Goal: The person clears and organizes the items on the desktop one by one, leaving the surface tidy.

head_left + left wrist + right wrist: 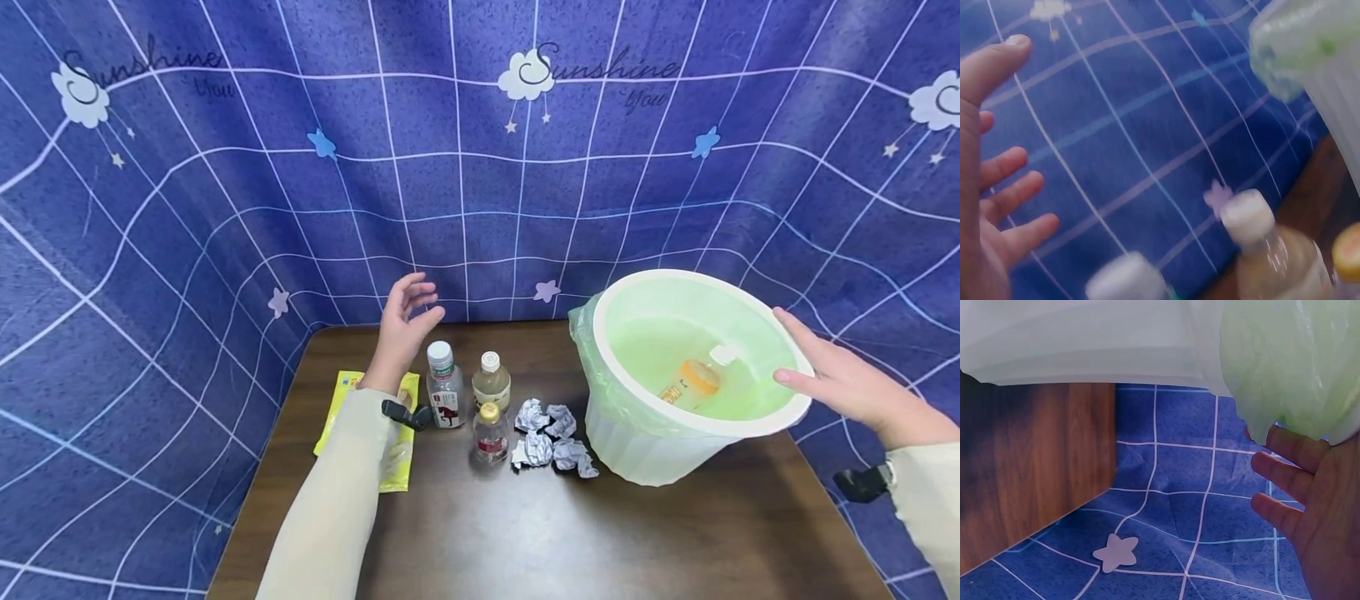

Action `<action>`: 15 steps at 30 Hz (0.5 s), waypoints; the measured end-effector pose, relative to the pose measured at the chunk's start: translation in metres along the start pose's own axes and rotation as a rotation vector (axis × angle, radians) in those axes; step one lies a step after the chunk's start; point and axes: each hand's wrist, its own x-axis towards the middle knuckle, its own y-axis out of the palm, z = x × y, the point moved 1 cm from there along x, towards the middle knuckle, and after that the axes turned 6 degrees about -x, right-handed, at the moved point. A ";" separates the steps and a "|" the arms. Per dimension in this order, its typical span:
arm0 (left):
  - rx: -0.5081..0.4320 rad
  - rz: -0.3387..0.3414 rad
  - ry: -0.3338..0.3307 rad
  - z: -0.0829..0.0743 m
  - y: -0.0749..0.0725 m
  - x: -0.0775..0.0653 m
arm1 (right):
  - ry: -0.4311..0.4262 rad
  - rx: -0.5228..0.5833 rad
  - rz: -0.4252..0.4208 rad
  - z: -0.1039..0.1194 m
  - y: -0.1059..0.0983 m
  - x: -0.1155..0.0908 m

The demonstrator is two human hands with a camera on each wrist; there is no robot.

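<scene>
My left hand (407, 329) is raised above the table's back edge, just behind a clear bottle with a white cap (446, 385). Its fingers are loosely bent and apart, with nothing between them. My right hand (843, 375) holds the right rim of a white trash bin (637, 450), thumb over the rim and fingers outside against the green bag. The bin leans a little; inside its green liner (660, 333) lies an orange-capped bottle (690, 385). A bottle of pale liquid (491, 385) and a small yellow-capped bottle (491, 437) stand right of the white-capped one.
Several crumpled paper balls (536, 448) lie between the bottles and the bin. A yellow plastic packet (401, 467) lies partly under my left forearm. A blue patterned curtain (480, 208) surrounds the brown table (480, 533) at the back and sides.
</scene>
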 end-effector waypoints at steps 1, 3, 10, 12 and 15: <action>-0.006 -0.003 -0.005 0.002 -0.003 -0.005 | 0.002 -0.003 -0.001 0.000 0.000 0.000; -0.012 -0.008 -0.017 0.006 -0.007 -0.014 | 0.005 -0.011 -0.004 -0.001 0.000 0.000; -0.048 -0.045 -0.066 0.024 -0.015 -0.036 | 0.017 -0.029 -0.002 -0.004 0.001 0.000; -0.068 -0.050 -0.090 0.031 -0.018 -0.041 | 0.015 -0.034 -0.004 -0.004 0.001 0.000; -0.095 -0.049 -0.147 0.040 -0.021 -0.048 | 0.013 -0.027 -0.007 -0.004 0.002 0.000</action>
